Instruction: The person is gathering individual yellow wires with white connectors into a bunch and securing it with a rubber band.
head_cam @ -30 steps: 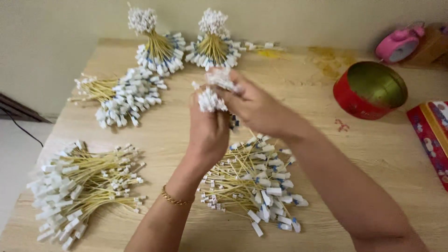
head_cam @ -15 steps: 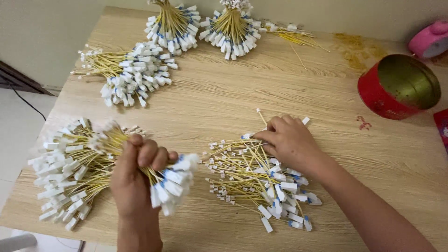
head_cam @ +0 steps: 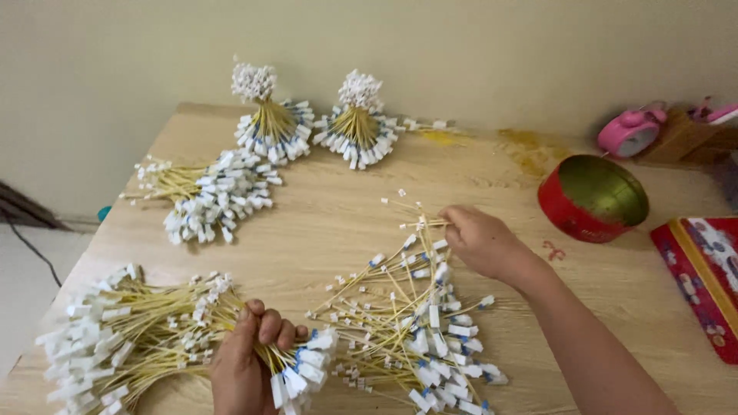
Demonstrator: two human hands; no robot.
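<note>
Right hand shifted to loose pile's far edge, pinching one stick, left hand clamped on bundle beside pile.

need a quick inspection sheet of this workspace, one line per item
surface: light wooden table, yellow stains near the far edge.
job's things: loose pile of yellow sticks with white tags; big pile at near left; flat bundle; two upright tied bundles.
clutter: red round tin, open; pink alarm clock; red patterned box.
hands: left hand grips a bunch of sticks; right hand pinches sticks at the loose pile's far end.
cables: dark cable on the floor at left.
surroundings: plain beige wall.
</note>
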